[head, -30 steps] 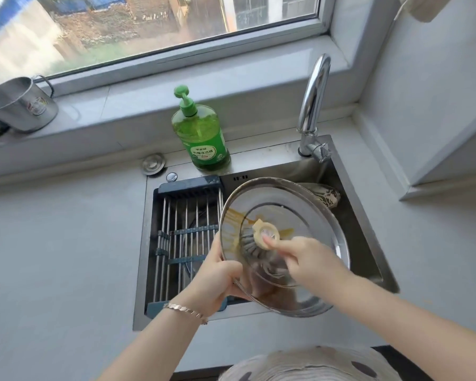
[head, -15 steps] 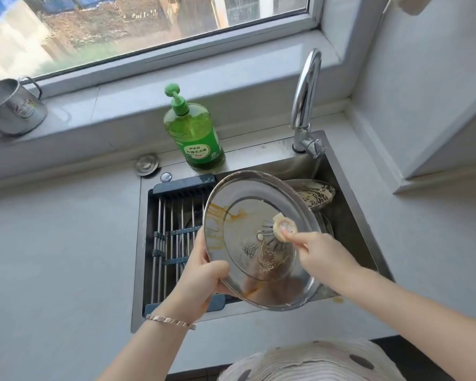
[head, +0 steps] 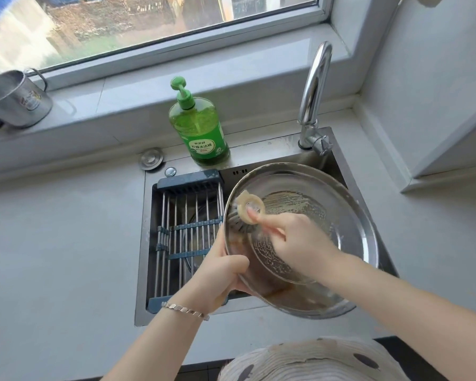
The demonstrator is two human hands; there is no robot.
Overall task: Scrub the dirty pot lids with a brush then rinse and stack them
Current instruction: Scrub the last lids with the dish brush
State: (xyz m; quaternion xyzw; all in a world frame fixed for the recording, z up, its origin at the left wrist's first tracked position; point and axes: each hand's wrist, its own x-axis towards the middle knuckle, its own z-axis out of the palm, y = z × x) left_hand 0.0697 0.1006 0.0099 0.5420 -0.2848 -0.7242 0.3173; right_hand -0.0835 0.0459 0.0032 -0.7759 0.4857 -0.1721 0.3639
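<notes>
Noted steel pot lid (head: 341,215) held tilted above right half of sink (head: 176,317), inner face up, clear of the basin floor. Found left grip (head: 220,273) clamped on the lid's near-left rim, thumb hooked over the inner face, fingers curled behind. Found right grip (head: 294,240) pinching the stem of brush (head: 250,209), with bristles pressed to the lid's left inner face and the pale ring end poking out past the fingertips. Logged suds across the centre panel and brown residue along the near rim.

Judged lid as thin stamped metal: probably light, stiff, no give under scrubbing pressure. Rated it slippery while wet and soapy. Marked the 1-handed rim hold as the weak spot, with brush force liable to twist the lid about that 1 point. Favoured a hold at the rim with thumb over the lip, as seen; could not see any knob on the far face. Rated it not fragile: expected noise and splash from a drop, not breakage.

Also noted slatted drain rack (head: 187,229) across left half of sink, green soap bottle (head: 201,133) on the back rim, faucet (head: 313,86) at the back-right corner with no water seen running.
</notes>
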